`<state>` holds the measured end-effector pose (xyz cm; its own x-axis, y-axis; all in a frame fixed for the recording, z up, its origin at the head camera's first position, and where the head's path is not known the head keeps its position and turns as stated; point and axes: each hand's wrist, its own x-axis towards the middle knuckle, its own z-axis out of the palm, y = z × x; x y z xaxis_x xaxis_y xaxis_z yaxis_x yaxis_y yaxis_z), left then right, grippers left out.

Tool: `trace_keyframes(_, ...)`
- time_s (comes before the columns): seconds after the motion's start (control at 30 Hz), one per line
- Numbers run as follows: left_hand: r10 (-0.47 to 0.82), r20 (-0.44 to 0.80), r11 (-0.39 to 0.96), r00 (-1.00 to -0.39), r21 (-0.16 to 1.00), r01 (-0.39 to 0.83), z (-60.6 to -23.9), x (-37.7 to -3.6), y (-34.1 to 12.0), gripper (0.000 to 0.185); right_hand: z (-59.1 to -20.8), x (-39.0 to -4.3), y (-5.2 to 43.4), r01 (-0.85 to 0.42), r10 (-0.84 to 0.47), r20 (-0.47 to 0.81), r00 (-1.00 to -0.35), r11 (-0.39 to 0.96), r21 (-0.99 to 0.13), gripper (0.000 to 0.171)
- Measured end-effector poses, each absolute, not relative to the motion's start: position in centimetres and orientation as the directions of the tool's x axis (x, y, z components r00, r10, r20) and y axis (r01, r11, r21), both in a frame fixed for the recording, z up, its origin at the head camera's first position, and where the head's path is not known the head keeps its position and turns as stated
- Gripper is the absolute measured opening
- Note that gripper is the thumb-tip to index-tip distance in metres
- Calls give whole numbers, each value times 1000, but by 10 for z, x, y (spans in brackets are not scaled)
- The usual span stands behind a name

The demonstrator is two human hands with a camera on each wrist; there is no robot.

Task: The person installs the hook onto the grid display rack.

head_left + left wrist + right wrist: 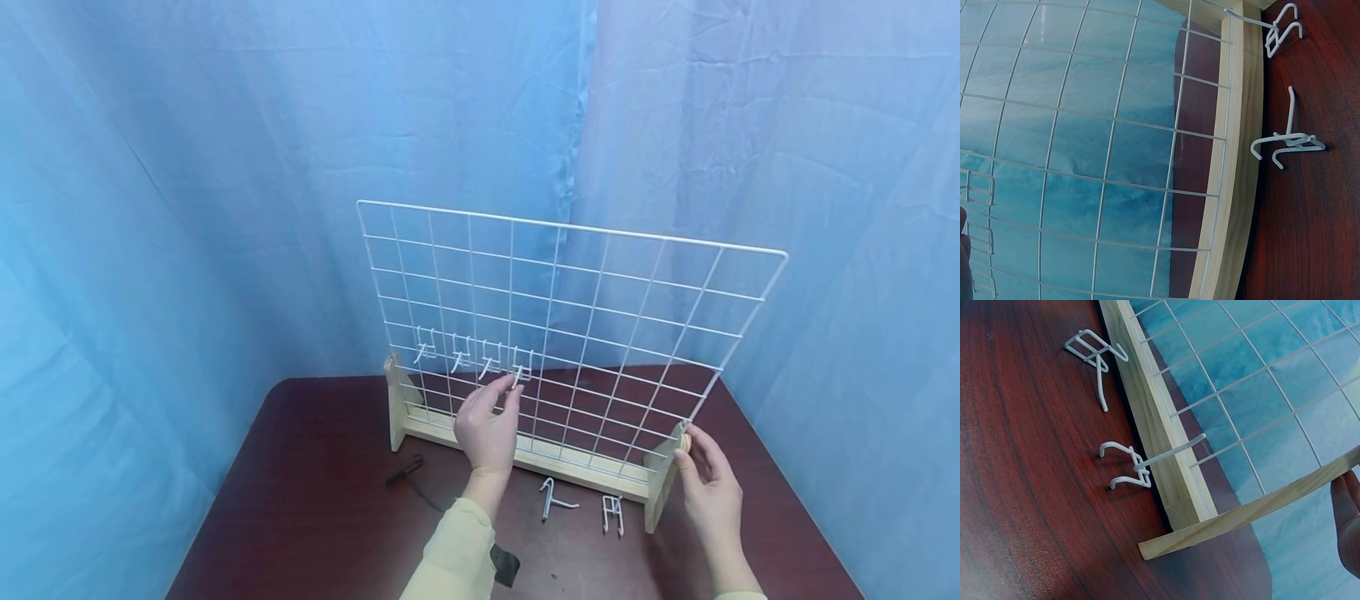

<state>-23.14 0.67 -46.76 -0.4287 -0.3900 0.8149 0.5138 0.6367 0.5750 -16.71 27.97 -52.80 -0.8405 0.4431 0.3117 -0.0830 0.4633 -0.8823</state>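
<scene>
A white wire grid (558, 225) stands upright in a wooden stand (585, 476). Several white wire hooks hang in a row on its lower left part. My left hand (486, 429) pinches the prong of the rightmost hanging hook (525, 367); only its fingertips show at the left wrist view's edge. With thumb and fingers, my right hand (714, 492) grips the top of the stand's right wooden end piece (660, 492). On the table before the stand lie two loose hooks, one on its side (551, 500) and one nearer the right end (1138, 467).
The dark reddish table (315, 500) carries the stand. A black clip-like piece with a thin cord (405, 471) lies left of my left forearm, and a black object (506, 565) sits beside the sleeve. Blue curtains (465, 108) hang behind and at both sides.
</scene>
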Motion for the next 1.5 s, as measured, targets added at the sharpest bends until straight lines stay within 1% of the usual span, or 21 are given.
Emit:
trace_keyframes(0.27,-416,765,579,-492,640,505,-474,-227,9,15,-529,-167,280,-87,443,316,-839,463,-882,43)
trace_keyframes(0.43,-431,721,522,-543,690,502,-480,-222,12,14,-529,-167,280,-88,442,317,-839,464,-881,43)
trace_keyframes(0.57,-432,692,493,-578,718,491,-485,-218,14,16,-528,-167,280,-83,447,315,-837,466,-881,43)
trace_keyframes(0.77,-419,647,474,-637,755,454,-496,-209,19,15,-528,-167,280,-82,447,308,-840,456,-886,43)
trace_keyframes(1.03,-384,615,449,-688,776,443,-515,-198,29,19,-530,-167,281,-84,443,311,-841,462,-883,43)
trace_keyframes(1.33,-353,501,391,-791,846,362,-532,-186,39,19,-528,-167,280,-68,446,297,-844,460,-885,42)
trace_keyframes(1.5,-311,469,365,-827,862,351,-544,-182,47,20,-527,-167,279,-59,459,296,-838,463,-884,41)
